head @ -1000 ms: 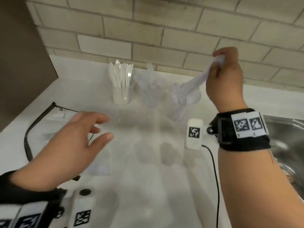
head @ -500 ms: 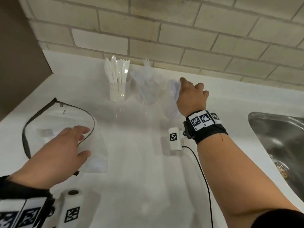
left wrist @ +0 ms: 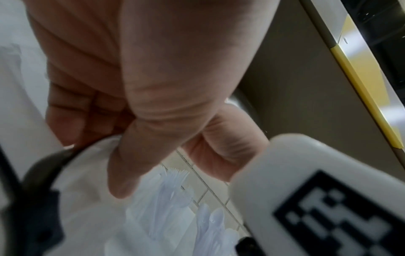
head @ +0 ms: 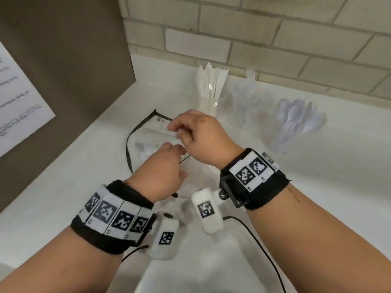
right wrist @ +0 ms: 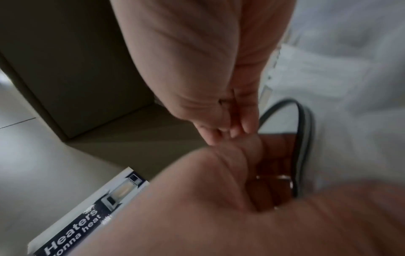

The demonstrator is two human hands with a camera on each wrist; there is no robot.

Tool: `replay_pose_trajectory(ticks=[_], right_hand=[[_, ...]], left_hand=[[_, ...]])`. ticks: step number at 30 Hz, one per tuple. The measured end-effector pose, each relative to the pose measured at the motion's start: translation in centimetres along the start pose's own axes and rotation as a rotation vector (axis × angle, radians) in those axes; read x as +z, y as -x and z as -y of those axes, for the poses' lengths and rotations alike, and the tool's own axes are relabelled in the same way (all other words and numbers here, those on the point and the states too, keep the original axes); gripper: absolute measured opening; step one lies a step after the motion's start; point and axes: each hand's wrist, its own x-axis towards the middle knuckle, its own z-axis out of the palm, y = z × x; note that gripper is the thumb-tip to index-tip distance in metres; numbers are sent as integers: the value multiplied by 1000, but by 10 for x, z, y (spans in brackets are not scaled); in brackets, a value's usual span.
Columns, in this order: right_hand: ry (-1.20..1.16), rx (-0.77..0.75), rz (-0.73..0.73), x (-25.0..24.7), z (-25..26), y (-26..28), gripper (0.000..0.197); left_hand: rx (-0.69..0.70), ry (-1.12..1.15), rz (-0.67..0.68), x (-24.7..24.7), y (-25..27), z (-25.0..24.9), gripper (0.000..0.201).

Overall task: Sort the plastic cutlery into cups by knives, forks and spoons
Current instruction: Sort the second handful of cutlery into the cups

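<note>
Three clear cups stand at the back of the white counter: knives cup (head: 209, 98), forks cup (head: 245, 104) and spoons cup (head: 296, 125). A clear plastic bag (head: 148, 142) with a black rim lies in front of the knives cup, and what it contains is hard to make out. My left hand (head: 179, 151) grips the bag's near edge; the left wrist view shows thumb and curled fingers (left wrist: 122, 164) on the white plastic (left wrist: 87, 173). My right hand (head: 175, 132) pinches the bag's upper edge, fingertips (right wrist: 230, 124) pressed together beside the black rim (right wrist: 302, 138).
A brown cabinet side (head: 74, 70) with a printed sheet (head: 19, 102) closes off the left. A brick wall (head: 275, 39) runs behind the cups. Thin black cables (head: 264, 250) trail over the counter (head: 328, 197) near my wrists.
My right hand has left the spoons cup and come left to the bag. My left hand has moved forward onto the bag's edge. The view has swung towards the left.
</note>
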Motion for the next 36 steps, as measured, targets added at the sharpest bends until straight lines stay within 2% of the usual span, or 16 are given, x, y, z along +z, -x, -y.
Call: replay_pose_trajectory(ticks=[2, 5, 8, 11, 13, 15, 17, 19, 22, 27, 28, 30, 32, 36], right_hand=[[36, 75, 226, 15, 5, -11, 27], [329, 160, 501, 31, 1, -27, 26], [511, 251, 619, 46, -2, -30, 34], [545, 350, 684, 65, 0, -26, 49], [586, 409, 693, 73, 1, -25, 51], [585, 444, 699, 76, 1, -25, 53], [533, 435, 724, 76, 0, -26, 49], [497, 427, 711, 79, 3, -28, 42], [512, 435, 740, 85, 10, -29, 39], [485, 456, 722, 84, 13, -26, 27], [473, 455, 724, 84, 13, -26, 24], [458, 456, 726, 84, 16, -24, 22], [446, 466, 724, 86, 17, -24, 22], [465, 508, 714, 90, 15, -22, 29]], left_hand=[[-13, 5, 10, -4, 6, 6, 49], [-102, -158, -29, -9, 14, 21, 35], [-253, -337, -164, -13, 19, 38, 28], [-375, -359, -163, -15, 24, 50, 48], [-417, -295, -81, -14, 23, 54, 65], [-466, -199, 45, -15, 19, 57, 70], [-458, -138, 145, -18, 17, 55, 65], [-380, -117, 184, -19, 12, 52, 51], [-322, -84, 157, -18, 8, 54, 34], [-351, -76, 111, -14, 3, 60, 28], [-377, -47, 72, -16, 2, 61, 29], [-427, 43, -4, -17, 2, 65, 51], [-449, 63, -26, -16, 2, 68, 65], [-436, 102, -89, -14, 3, 71, 69]])
